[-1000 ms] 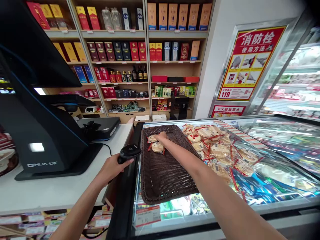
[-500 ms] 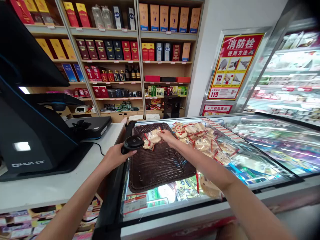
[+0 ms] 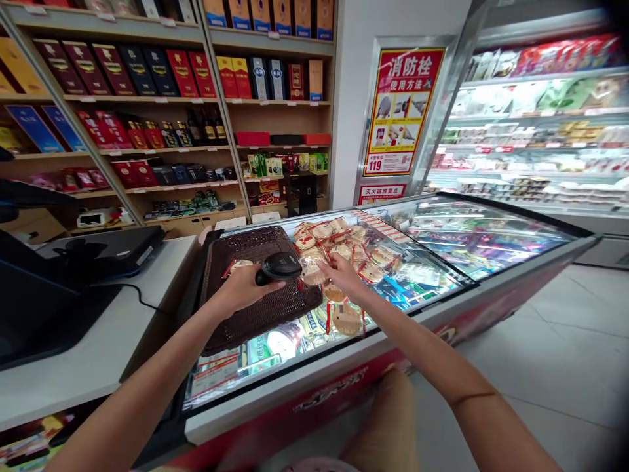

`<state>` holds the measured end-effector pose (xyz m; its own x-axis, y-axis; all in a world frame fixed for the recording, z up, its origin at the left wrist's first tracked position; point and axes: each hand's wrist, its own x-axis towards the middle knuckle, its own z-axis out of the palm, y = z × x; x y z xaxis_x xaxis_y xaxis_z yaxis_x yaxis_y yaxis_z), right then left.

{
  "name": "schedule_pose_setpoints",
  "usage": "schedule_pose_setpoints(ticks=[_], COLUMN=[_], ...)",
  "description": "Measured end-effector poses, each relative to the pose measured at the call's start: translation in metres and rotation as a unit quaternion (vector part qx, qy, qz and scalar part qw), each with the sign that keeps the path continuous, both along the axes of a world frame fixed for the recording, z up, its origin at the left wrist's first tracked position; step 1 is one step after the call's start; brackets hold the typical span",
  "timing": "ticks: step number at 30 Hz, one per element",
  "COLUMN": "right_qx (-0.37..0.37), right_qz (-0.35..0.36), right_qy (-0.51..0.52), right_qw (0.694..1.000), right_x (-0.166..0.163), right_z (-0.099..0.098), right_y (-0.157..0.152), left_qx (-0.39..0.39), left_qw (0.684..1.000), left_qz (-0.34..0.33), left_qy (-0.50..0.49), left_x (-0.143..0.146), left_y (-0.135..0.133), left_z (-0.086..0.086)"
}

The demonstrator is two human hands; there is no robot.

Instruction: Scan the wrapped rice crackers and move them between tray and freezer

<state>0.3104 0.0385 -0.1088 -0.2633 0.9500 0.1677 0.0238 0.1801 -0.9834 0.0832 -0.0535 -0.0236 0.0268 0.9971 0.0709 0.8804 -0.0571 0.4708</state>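
The left hand (image 3: 240, 290) has its fingers wrapped round a barcode scanner (image 3: 281, 266), black, smooth and round-headed. Just right of the scanner, the right hand (image 3: 348, 278) holds a wrapped pastry (image 3: 311, 270) by its edge, fingers narrowed on it. That flat disc is probably light and crumbly, its clear film slippery; a gentle pinch at the rim should suit it. Below the left fingers lies a rectangular wicker basket (image 3: 275, 312), dark brown and coarsely woven; left of them stretches a smooth white desk (image 3: 111, 344). Beyond the right fingers, a pile of similar packets (image 3: 340, 250) covers part of the chest freezer (image 3: 344, 397)'s glass top. Farther off stand wooden shelves (image 3: 275, 172).
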Motion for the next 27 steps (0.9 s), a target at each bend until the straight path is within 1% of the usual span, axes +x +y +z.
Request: schedule_pose_setpoints(ticks=[4, 7, 9, 11, 13, 15, 18, 20, 22, 25, 27], right_qx=[0.017, 0.015, 0.015, 0.024, 0.029, 0.017, 0.005, 0.017, 0.028, 0.018, 0.004], right_qz=[-0.008, -0.026, -0.064, -0.124, -0.185, -0.213, -0.195, -0.180, -0.181, -0.186, -0.204], right_qy=[0.001, 0.022, 0.039, 0.040, 0.019, -0.020, -0.087, -0.133, -0.166, -0.162, -0.146], right_qw=[1.000, 0.999, 0.997, 0.991, 0.982, 0.977, 0.977, 0.975, 0.969, 0.969, 0.968], right_x=[0.020, 0.032, 0.042, 0.052, 0.062, 0.067, 0.066, 0.061, 0.055, 0.048, 0.045], right_z=[-0.003, -0.010, -0.020, -0.033, -0.049, -0.063, -0.078, -0.083, -0.086, -0.087, -0.087], right_y=[-0.008, -0.004, 0.004, 0.014, 0.023, 0.028, 0.026, 0.023, 0.023, 0.032, 0.040], left_qx=[-0.012, 0.003, 0.017, 0.027, 0.027, 0.028, 0.032, 0.021, 0.010, -0.009, -0.018], left_qw=[0.999, 0.997, 0.996, 0.996, 0.996, 0.996, 0.997, 0.998, 0.999, 0.997, 0.996], left_qz=[-0.012, -0.023, -0.023, -0.021, -0.012, 0.010, 0.037, 0.036, 0.040, 0.067, 0.085], left_qy=[0.049, 0.068, 0.079, 0.088, 0.086, 0.079, 0.062, 0.047, 0.036, 0.022, 0.012], left_x=[0.019, 0.023, 0.021, 0.016, 0.010, 0.003, -0.006, -0.013, -0.021, -0.035, -0.045], left_y=[0.004, 0.005, 0.005, 0.004, 0.003, 0.001, -0.002, -0.005, -0.008, -0.013, -0.015], left_z=[-0.001, 0.001, 0.002, 0.004, 0.004, 0.004, 0.002, 0.000, -0.002, -0.004, -0.006])
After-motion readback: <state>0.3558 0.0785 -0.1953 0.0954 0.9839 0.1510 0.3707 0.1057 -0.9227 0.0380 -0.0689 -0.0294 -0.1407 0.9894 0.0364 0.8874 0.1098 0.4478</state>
